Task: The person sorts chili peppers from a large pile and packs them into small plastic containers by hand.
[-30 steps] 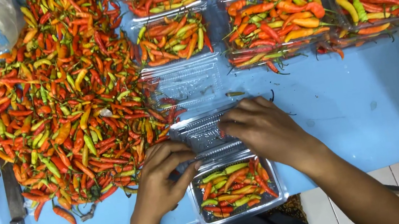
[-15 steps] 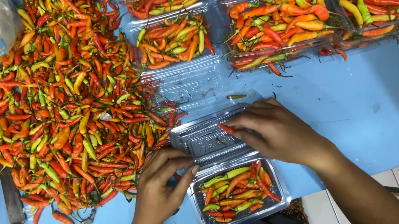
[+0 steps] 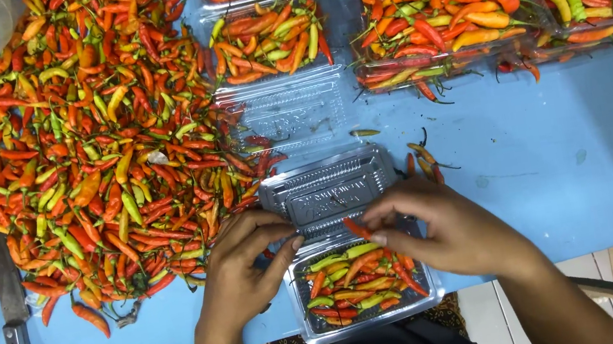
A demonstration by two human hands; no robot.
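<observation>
- tray (image 3: 323,322) of chillies at near bench (image 3: 572,169) edge, lid (image 3: 330,189) hinged open behind
- right hand (image 3: 449,231) pinching red chilli (image 3: 358,229) over tray
- left hand (image 3: 245,273) curled on tray's left rim
- chilli pile (image 3: 86,142) far left, filled trays (image 3: 446,16) at back

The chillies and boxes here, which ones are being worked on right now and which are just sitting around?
In use:
left hand
right hand
open clear box
red chilli

Lying about:
chilli heap
filled boxes
knife
</observation>
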